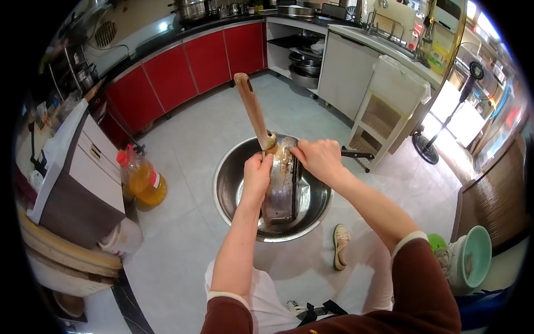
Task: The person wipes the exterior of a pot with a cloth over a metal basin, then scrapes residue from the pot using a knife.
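Observation:
A worn frying pan is tipped up on its side over a wide steel basin on the floor. Its brown handle points up and away from me. My left hand is closed on the pan's edge, just below where the handle joins. At the far edge of the pan, my right hand is closed with its fingers curled against the rim; the fingertips are partly hidden. Behind that hand a black riveted handle sticks out past the basin's rim, and what it belongs to is hidden.
An oil jug with a red cap stands on the floor at left. Red cabinets line the back wall. Right of the basin are a white shelf rack, a floor fan and a green basin. A foot is near the basin.

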Motion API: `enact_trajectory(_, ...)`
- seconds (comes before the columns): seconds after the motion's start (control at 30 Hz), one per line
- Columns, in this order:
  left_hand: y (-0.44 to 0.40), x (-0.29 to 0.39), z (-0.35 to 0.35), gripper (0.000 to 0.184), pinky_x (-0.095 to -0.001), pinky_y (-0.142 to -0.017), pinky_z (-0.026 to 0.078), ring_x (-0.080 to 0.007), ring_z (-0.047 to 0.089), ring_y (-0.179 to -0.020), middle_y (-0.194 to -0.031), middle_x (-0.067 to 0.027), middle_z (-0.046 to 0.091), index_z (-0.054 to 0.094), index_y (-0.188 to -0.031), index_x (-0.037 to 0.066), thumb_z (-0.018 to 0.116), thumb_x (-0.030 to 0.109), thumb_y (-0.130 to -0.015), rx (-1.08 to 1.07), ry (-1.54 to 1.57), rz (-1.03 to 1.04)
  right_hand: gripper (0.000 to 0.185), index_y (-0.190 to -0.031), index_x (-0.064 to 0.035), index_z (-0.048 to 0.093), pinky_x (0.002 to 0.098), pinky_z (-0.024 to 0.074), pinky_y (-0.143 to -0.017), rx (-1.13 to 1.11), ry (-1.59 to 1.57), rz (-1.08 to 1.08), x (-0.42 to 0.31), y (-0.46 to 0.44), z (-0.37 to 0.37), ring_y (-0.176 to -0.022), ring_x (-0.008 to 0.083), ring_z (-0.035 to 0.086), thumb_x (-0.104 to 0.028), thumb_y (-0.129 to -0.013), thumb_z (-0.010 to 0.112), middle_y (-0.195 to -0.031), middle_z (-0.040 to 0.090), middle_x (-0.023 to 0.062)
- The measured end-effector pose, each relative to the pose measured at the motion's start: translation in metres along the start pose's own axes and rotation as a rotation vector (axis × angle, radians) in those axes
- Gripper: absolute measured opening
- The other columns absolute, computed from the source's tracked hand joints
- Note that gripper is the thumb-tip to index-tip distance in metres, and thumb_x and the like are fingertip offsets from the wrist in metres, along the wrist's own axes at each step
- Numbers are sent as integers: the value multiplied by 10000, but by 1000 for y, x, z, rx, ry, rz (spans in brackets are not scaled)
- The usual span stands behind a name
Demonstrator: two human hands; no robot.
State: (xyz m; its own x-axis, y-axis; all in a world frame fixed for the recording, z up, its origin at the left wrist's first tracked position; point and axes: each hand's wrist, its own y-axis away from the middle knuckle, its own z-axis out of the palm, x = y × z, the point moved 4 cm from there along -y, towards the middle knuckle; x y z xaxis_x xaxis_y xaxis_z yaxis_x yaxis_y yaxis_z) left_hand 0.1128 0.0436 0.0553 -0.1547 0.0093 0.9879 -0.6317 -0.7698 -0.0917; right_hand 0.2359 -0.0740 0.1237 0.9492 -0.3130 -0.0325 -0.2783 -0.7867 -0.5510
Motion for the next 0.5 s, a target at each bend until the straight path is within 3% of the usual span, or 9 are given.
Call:
enact_trajectory(0.27, 2, 1, -2, 242, -292, -682, 436, -91, 510, -748, -816, -35, 632, 655, -1000, -64, 569, 161, -980, -22, -42, -31, 370, -697, -94, 620, 448, 486, -529, 44, -67, -58, -5, 8, -2, -585, 339, 640, -401, -904, 618, -597, 628, 112)
enact_trajectory(0.37, 4, 0, -4, 248, -290, -691, 441, -97, 522, -758, -823, -39, 635, 654, -1013, -70, 569, 161, -982, -34, -4, -29, 343, -771, -116, 698, 464, 503, -574, -41, -104, 116, 15, -6, 6, -631, 349, 654, -425, -896, 617, -648, 655, 130)
enact_trajectory(0.43, 3, 3, -5, 278, -267, -731, 469, -97, 578, -833, -947, -51, 665, 635, -1118, -70, 545, 164, -1000, -61, -66, -22, 345, -778, -119, 703, 468, 504, -579, -52, -140, 154, 16, -5, 8, -639, 352, 656, -432, -894, 616, -655, 658, 130)
enact_trajectory(0.5, 1, 1, -8, 283, -269, -736, 470, -98, 582, -838, -957, -52, 666, 632, -1128, -71, 545, 167, -1002, -74, -87, -16, 353, -790, -125, 711, 469, 505, -587, -120, -155, 190, 9, 3, 9, -656, 357, 658, -451, -888, 617, -659, 659, 130)
